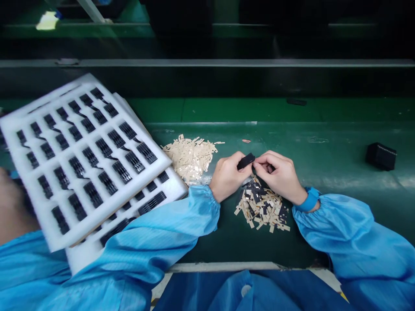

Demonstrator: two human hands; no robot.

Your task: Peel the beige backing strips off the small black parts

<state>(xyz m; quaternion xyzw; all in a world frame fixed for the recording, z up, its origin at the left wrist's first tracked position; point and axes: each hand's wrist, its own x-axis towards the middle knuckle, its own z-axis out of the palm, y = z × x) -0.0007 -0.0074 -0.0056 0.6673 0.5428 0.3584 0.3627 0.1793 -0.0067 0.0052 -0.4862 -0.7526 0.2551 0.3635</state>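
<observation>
Mixed pile [264, 209] of pale and black bits on tabletop [333, 166]. Just beyond, left hand [227, 175] gripping black piece [245, 161]; right hand [279, 175] closed, fingertips at piece's end. Pale heap [191, 157] farther left; black block [381, 157], right.

Looks like matt black plastic on the small piece [246, 161] in the left hand [227, 176]; like soft, dull white foam on the top tray [162, 162] left of it. Shines on the smooth bench [327, 155] past the right hand [279, 176] and the cloth sleeve [340, 220] behind it.

No lettering or numbers can be read
</observation>
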